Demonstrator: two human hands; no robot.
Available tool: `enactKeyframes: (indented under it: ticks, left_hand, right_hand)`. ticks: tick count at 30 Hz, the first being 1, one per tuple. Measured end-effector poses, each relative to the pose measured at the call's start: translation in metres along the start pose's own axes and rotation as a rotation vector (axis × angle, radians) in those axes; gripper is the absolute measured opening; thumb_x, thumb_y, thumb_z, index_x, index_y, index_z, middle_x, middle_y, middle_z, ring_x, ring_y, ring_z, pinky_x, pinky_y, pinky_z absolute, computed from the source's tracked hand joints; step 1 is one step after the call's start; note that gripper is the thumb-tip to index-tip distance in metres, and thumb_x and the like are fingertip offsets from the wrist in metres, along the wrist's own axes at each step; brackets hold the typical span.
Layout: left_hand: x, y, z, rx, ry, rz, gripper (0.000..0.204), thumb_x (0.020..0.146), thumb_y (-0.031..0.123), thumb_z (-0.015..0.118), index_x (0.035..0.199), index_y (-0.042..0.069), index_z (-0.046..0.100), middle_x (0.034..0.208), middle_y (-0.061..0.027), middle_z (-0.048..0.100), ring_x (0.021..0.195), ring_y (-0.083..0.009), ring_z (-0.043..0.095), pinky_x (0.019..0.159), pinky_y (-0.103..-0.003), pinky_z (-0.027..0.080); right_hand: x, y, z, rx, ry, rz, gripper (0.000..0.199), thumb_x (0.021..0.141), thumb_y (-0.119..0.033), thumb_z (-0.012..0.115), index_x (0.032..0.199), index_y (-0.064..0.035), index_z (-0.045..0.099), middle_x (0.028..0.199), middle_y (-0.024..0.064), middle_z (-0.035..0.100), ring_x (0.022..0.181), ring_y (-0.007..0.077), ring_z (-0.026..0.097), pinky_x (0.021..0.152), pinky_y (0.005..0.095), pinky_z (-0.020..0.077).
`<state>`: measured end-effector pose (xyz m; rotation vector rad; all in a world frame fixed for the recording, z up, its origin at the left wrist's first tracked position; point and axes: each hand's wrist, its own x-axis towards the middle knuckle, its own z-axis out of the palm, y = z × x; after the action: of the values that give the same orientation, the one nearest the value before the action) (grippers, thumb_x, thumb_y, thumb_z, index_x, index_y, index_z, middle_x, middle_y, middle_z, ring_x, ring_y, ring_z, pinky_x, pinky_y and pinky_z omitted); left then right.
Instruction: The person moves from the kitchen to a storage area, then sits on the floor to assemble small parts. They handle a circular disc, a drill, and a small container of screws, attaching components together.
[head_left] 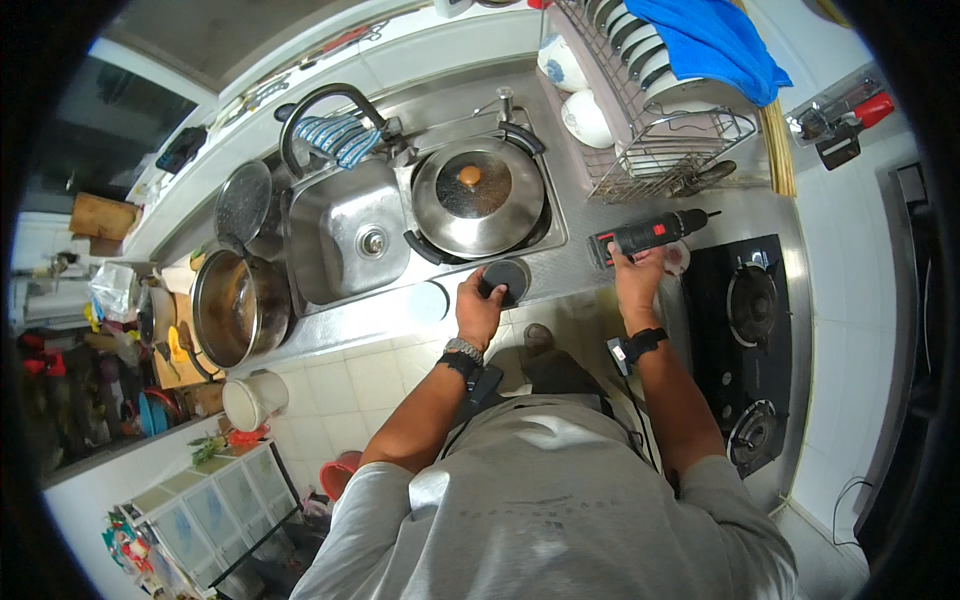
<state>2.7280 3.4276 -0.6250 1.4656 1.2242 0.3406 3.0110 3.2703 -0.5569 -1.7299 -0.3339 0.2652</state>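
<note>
My left hand is closed on the edge of a dark grey round disc at the counter's front edge, its thumb lying over the disc. Toward the right, my right hand has its fingers around the handle area of a black and red cordless drill. The drill lies on its side on the steel counter, with a thin bit pointing right from its chuck. A pale round disc rests on the counter left of my left hand. Beside the drill, partly behind my right hand, is a small pinkish round piece.
A lidded steel pot sits in the right sink basin; the left basin has a black faucet over it. A dish rack stands behind the drill. Right is a black gas hob; left, a big steel pot.
</note>
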Motion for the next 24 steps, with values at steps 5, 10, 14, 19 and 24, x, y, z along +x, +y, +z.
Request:
enactKeyframes:
  ticks: [5,10,14,19,24]
  left_hand:
    - [0.006,-0.015,-0.002,-0.006,0.002,-0.005,0.067,0.1,0.022,0.092,0.157,-0.002,0.067,0.14,-0.0277,0.072,0.125,-0.0384,0.076,0.111,-0.045,0.06]
    - [-0.001,0.008,-0.002,0.124,0.005,-0.058,0.073,0.098,0.019,0.094,0.161,-0.001,0.062,0.137,-0.0254,0.065,0.12,-0.0385,0.073,0.106,-0.047,0.061]
    - [-0.028,0.043,-0.009,0.326,0.182,0.191,0.075,0.098,0.014,0.094,0.162,0.001,0.058,0.136,-0.0188,0.057,0.112,-0.0349,0.069,0.101,-0.049,0.06]
    - [-0.057,0.066,-0.02,0.212,0.151,0.273,0.053,0.104,0.001,0.081,0.154,0.004,0.064,0.122,-0.0135,0.057,0.094,-0.0241,0.065,0.082,-0.037,0.06]
    - [-0.063,0.054,-0.031,0.142,0.121,0.25,0.045,0.103,-0.004,0.078,0.146,0.003,0.066,0.117,-0.0123,0.062,0.093,-0.0219,0.066,0.082,-0.037,0.06]
  right_hand:
    - [0.006,0.011,0.001,0.106,0.044,-0.001,0.053,0.091,0.011,0.091,0.133,-0.0021,0.06,0.122,0.0087,0.08,0.11,0.0194,0.077,0.099,0.0355,0.0627]
    - [0.02,0.019,-0.007,0.15,-0.02,-0.018,0.062,0.092,0.015,0.088,0.143,-0.0029,0.057,0.13,0.0068,0.075,0.117,0.0182,0.075,0.103,0.0345,0.0615]
    - [0.026,0.018,-0.014,0.148,-0.035,-0.04,0.064,0.094,0.015,0.086,0.147,-0.0028,0.055,0.132,0.0071,0.074,0.12,0.0179,0.074,0.106,0.0341,0.0607]
    - [0.021,0.014,-0.015,0.287,0.015,-0.052,0.054,0.087,0.016,0.092,0.127,-0.0055,0.062,0.119,0.0041,0.078,0.108,0.0158,0.076,0.098,0.0339,0.0629]
    - [0.016,0.01,-0.019,0.357,0.0,-0.018,0.056,0.088,0.02,0.088,0.13,-0.0045,0.06,0.122,0.0073,0.078,0.109,0.0176,0.078,0.1,0.0352,0.0649]
